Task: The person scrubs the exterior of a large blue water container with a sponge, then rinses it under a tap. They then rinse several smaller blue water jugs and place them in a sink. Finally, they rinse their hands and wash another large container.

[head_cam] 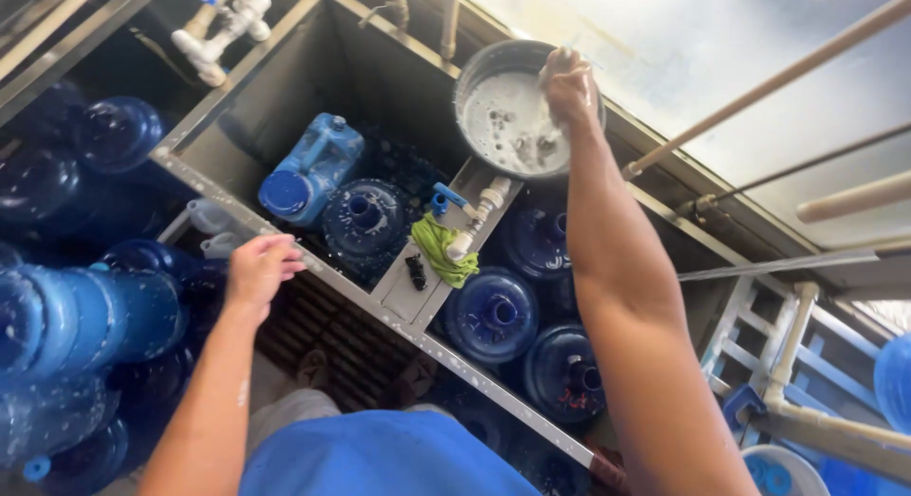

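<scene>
A: Logging from the remote feed, nearest first. I'm seeing the blue shirt point(380, 458) at the bottom edge, and both forearms reaching out over the steel trough point(285, 74).

B: What is the left hand doing?

A: The left hand point(258, 266) is hovering just above the trough's near rim, fingers loosely curled, gripping nothing. Blue water jugs point(85, 316) are lying stacked just to its left.

B: And inside the trough?

A: One rectangular blue jug point(308, 168) is lying on its side, a round bottle point(363, 221) standing beside it. Three more round bottles point(493, 311) are sitting in the right compartment. On the divider I'm noting a green cloth point(438, 249) draped against a white pipe with a blue tap point(446, 197).

B: The right hand?

A: The right hand point(569, 83) is reaching farthest, clenched, dipping into the soapy basin point(503, 112) on the trough's far rim. I cannot tell whether it is clutching anything; foam is covering the fingers.

B: Beyond that?

A: White pipe fittings point(223, 26) sitting at the far left corner.
</scene>
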